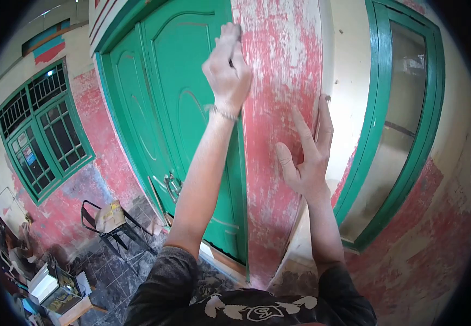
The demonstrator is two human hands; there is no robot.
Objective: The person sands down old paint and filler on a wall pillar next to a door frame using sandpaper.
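Note:
My left hand (228, 73) is raised high, fingers closed, at the left edge of a pillar (273, 87) with worn red and white paint. A small dark edge shows by its fingertips, but I cannot make out what it holds. A string bracelet (223, 112) circles that wrist. Lower down, my right hand (312, 160) lies on the pillar's right edge, open, fingers spread and thumb apart. Just left of the pillar stands a green door (184, 65) with a metal handle (172, 186).
A green-framed window (379, 119) is close on the right. A barred green window (42, 130) is in the left wall. Below stand a black chair (117, 223) with a box on its seat and a glass tank (61, 293). A person (22, 255) is at far left.

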